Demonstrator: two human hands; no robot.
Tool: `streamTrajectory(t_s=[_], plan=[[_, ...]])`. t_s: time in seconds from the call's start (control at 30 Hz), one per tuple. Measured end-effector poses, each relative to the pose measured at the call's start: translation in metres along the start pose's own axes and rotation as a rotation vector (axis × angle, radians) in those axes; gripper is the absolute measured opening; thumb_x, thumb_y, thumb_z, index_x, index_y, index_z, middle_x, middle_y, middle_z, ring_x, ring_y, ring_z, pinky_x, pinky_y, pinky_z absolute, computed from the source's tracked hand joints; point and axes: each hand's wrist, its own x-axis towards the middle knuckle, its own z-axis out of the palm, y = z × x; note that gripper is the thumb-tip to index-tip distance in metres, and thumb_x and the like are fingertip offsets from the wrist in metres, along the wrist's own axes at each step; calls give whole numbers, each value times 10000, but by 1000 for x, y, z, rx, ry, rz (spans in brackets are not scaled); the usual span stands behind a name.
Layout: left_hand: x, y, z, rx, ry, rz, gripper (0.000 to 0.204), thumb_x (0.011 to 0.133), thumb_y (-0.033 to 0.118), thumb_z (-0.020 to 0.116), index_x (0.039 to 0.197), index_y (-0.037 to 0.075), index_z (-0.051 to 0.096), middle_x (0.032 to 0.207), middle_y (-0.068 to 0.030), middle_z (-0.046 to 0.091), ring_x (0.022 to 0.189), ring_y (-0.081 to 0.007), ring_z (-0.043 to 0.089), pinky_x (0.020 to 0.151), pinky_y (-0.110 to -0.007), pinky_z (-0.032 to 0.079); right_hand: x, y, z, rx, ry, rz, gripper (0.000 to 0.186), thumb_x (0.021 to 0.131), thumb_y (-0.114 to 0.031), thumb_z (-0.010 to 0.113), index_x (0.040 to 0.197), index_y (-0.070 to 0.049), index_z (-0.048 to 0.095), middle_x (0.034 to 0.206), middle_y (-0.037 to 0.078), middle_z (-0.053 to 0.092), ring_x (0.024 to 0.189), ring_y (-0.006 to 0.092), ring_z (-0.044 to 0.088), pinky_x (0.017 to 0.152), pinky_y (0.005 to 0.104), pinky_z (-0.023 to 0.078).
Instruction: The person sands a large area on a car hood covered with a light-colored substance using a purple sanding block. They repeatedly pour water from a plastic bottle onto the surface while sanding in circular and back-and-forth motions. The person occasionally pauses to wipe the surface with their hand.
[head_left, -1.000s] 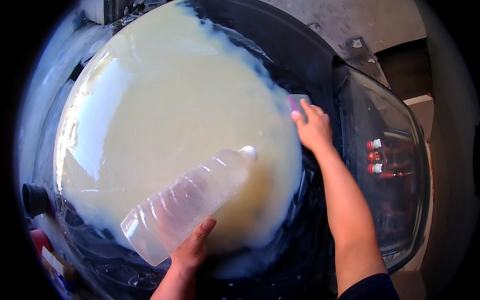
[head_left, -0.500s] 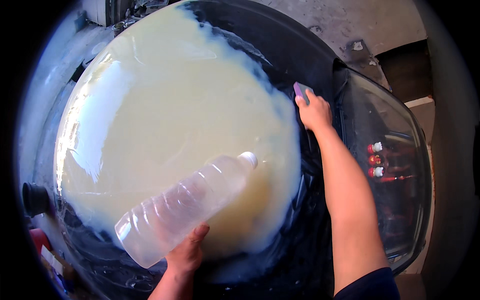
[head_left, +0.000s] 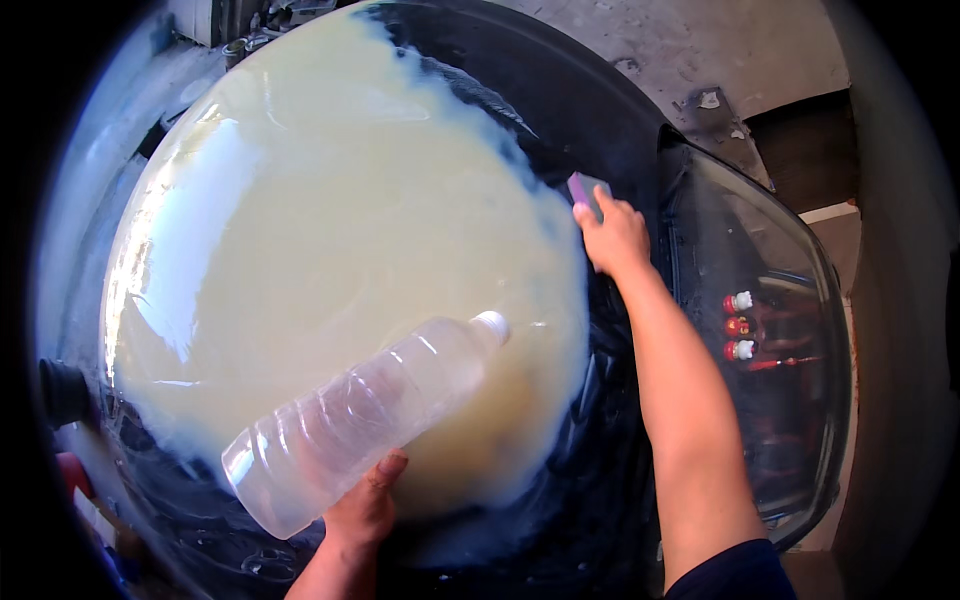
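Note:
My left hand [head_left: 365, 505] grips a translucent plastic bottle [head_left: 350, 420] with a white cap, lying tilted toward the upper right over the bottom middle of a glossy black car bonnet [head_left: 560, 70]. A cloudy cream-yellow wet layer [head_left: 330, 220] covers much of that panel. Higher up on the right, my right hand [head_left: 610, 225] holds a small grey and purple block [head_left: 585, 187] on the panel, at the border between the cream layer and bare black paint.
The windscreen [head_left: 750, 230] curves along the right, with small red and white figurines [head_left: 739, 326] showing behind it. Concrete floor [head_left: 750, 50] lies beyond the bonnet at upper right. A black tub [head_left: 65, 390] sits at far left, and cluttered containers [head_left: 240, 45] stand at upper left.
My right hand with the block moved upward, then slightly left and down along the cream layer's edge. The bottle in my left hand shifted a little left and down.

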Motion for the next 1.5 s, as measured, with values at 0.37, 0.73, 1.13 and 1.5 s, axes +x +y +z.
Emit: streamTrajectory(t_s=[0.37,0.73,1.13,1.5], plan=[[5,-3,3,-71,-6,22,822,771,199,815,1428,58,341,1333,-97,490,1255,-276,457,1062,-427,351,1,8,1,-21,44,91,569,916,-479,531,1373,-141,520,1283,195,568,1176,417,512,997,474,423],[8,3,15,-131,61,84,772,722,208,854,1327,20,413,1216,-106,551,1122,-238,538,971,-388,432,-3,10,0,14,34,50,561,909,-470,534,1366,-144,526,1305,167,562,1191,384,511,1011,460,419],[9,6,16,-90,19,110,741,723,188,842,1312,20,425,1221,-109,551,1120,-232,536,962,-386,440,3,6,1,25,54,71,526,910,-423,564,1358,-150,534,1278,160,577,1175,373,525,986,456,437],[7,10,5,-87,55,112,778,726,244,851,1326,18,409,1224,-103,541,1139,-235,522,980,-386,420,-142,11,5,243,50,-263,516,865,-330,653,1351,-179,565,1425,187,463,1207,407,476,1027,467,384]])
